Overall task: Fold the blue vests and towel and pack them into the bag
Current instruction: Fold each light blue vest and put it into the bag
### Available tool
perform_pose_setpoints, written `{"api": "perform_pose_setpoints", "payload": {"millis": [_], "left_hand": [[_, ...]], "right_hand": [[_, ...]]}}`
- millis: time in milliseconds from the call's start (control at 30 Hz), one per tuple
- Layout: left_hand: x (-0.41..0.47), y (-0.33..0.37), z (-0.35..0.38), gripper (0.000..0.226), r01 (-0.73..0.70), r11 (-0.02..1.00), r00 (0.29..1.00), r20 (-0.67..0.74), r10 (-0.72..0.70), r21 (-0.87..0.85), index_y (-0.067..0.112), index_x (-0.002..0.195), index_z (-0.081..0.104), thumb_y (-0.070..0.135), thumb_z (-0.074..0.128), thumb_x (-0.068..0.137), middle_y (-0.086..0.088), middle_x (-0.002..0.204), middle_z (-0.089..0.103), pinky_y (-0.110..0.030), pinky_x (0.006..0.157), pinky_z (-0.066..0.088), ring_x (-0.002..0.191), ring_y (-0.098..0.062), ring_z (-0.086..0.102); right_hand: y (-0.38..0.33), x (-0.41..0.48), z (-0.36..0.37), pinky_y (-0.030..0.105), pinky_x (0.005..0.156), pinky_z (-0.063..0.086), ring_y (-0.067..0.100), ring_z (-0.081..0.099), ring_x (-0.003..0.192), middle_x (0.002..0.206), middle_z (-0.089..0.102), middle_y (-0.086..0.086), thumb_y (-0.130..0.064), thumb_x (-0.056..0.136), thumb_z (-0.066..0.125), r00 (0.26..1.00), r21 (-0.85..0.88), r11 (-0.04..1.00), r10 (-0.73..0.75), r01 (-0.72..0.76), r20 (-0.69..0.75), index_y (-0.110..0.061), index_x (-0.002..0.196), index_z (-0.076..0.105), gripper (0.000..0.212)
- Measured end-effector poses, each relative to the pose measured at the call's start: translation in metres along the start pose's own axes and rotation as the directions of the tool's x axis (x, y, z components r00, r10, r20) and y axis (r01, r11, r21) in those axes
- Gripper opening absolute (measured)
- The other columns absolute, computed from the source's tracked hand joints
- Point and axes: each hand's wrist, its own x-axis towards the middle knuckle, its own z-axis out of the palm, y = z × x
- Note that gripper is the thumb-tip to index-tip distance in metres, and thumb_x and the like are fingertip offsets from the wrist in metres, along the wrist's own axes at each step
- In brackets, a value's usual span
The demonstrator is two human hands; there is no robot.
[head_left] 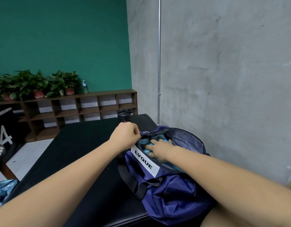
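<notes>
A navy blue duffel bag (171,190) with a white "LVQUE" label lies on a black bench (85,161), its top zipper open. Teal-blue folded cloth (145,141) shows inside the opening; I cannot tell vest from towel. My left hand (125,135) pinches the bag's rim at the far end of the zipper. With straight fingers, my right hand (159,149) presses down on the cloth inside the bag. Most of the cloth is hidden by the bag's wall and my right hand.
A dark bottle (124,116) stands on the bench just behind my left hand. A concrete wall (223,79) runs close along the bag's right side. Shiny blue fabric (2,192) lies at the lower left, beside a wooden cubby shelf (79,108) carrying potted plants.
</notes>
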Motion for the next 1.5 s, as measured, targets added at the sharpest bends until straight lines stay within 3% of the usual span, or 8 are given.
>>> {"api": "perform_pose_setpoints", "payload": {"millis": [200,433,600,767,900,1000,1167,1500], "left_hand": [[-0.005,-0.002,0.006,0.011,0.006,1.000,0.999,0.034,-0.006,-0.013,0.024,0.077,0.073,0.021,0.071,0.088,0.011,0.075,0.071,-0.028,0.070,0.053,0.080,-0.012,0.067],[-0.010,-0.008,0.008,0.010,0.031,0.999,0.998,0.061,-0.028,-0.041,0.023,0.077,0.073,0.020,0.072,0.087,0.012,0.074,0.070,-0.016,0.059,0.041,0.077,-0.007,0.064],[-0.014,-0.005,0.004,0.008,0.040,0.997,0.997,0.069,-0.036,-0.059,0.022,0.079,0.074,0.021,0.074,0.087,0.013,0.073,0.070,-0.012,0.056,0.039,0.074,-0.002,0.063],[-0.028,-0.014,-0.006,0.018,0.085,0.990,0.995,0.069,-0.078,-0.114,0.025,0.078,0.073,0.036,0.073,0.092,0.010,0.076,0.072,-0.025,0.064,0.050,0.074,-0.008,0.066],[-0.050,-0.040,-0.015,0.033,0.140,0.974,0.989,0.072,-0.129,-0.180,0.027,0.081,0.073,0.055,0.066,0.097,0.015,0.070,0.071,-0.024,0.060,0.046,0.068,-0.004,0.064],[-0.072,-0.068,-0.020,0.033,0.199,0.959,0.979,0.085,-0.185,-0.204,0.027,0.083,0.072,0.057,0.067,0.096,0.017,0.072,0.071,-0.028,0.064,0.053,0.069,-0.008,0.067],[-0.111,-0.116,-0.027,0.033,0.311,0.916,0.950,0.102,-0.295,-0.253,0.024,0.086,0.071,0.055,0.067,0.098,0.010,0.079,0.076,-0.028,0.063,0.055,0.075,-0.015,0.073],[-0.205,-0.216,-0.041,0.031,0.492,0.844,0.868,0.047,-0.494,-0.216,0.023,0.086,0.070,0.052,0.067,0.096,0.011,0.075,0.075,-0.035,0.074,0.059,0.071,-0.010,0.071]], "right_hand": [[-0.006,0.028,0.005,0.070,0.108,0.034,0.046,0.038,0.142,0.154,0.042,0.013,-0.033,0.110,0.047,0.991,0.059,0.990,0.129,-0.130,0.021,-0.037,0.160,0.034,0.052],[0.003,0.032,0.007,0.068,0.119,0.021,0.041,0.030,0.155,0.172,0.031,0.005,-0.078,0.101,0.020,0.995,0.272,0.957,0.097,-0.098,0.016,-0.041,0.165,0.028,0.074],[0.005,0.028,0.006,0.063,0.121,0.019,0.039,0.030,0.155,0.172,0.031,0.005,-0.076,0.103,0.019,0.996,0.268,0.959,0.086,-0.093,0.037,-0.040,0.164,0.032,0.072],[0.004,0.018,0.001,0.065,0.122,0.018,0.038,0.031,0.155,0.171,0.034,0.004,-0.076,0.102,0.025,0.998,0.343,0.938,0.067,-0.060,-0.010,-0.040,0.158,0.040,0.068],[0.012,-0.006,-0.023,0.045,0.121,0.033,0.031,0.046,0.146,0.159,0.051,0.007,-0.066,0.107,0.036,0.994,0.415,0.908,-0.023,0.065,-0.105,-0.026,0.145,0.058,0.059],[0.007,-0.028,-0.050,0.039,0.104,0.046,0.029,0.061,0.125,0.132,0.070,0.003,-0.064,0.105,0.044,0.982,0.364,0.926,-0.031,0.097,-0.184,-0.025,0.121,0.071,0.050],[-0.043,-0.062,-0.095,0.041,0.080,0.050,0.024,0.062,0.094,0.088,0.060,-0.008,-0.061,0.103,0.047,0.901,0.356,0.919,0.005,0.167,-0.434,-0.029,0.079,0.059,0.040],[-0.209,-0.040,-0.059,0.046,0.090,0.054,0.017,0.061,0.095,0.101,0.056,-0.010,-0.070,0.100,0.044,0.883,0.425,0.814,-0.209,0.396,-0.421,-0.031,0.094,0.063,0.044]]}}
